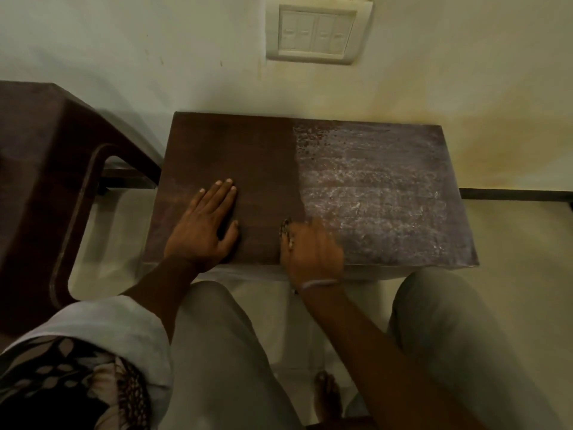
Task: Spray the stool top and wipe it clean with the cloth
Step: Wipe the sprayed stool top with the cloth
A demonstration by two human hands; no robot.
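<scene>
With the left hand (203, 226) flat and steadying the stool (266, 156), the right hand (313, 249), gripping the cloth (286, 232) peeking out by its thumb, should press in overlapping strokes across the whitish film (378, 193) to its right.

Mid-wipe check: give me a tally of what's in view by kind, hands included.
Hands: 2 (left hand, right hand)
Stool: 1
Cloth: 1, mostly hidden under the right hand
Plastic chair: 1
Switch plate: 1
Total: 6
</scene>
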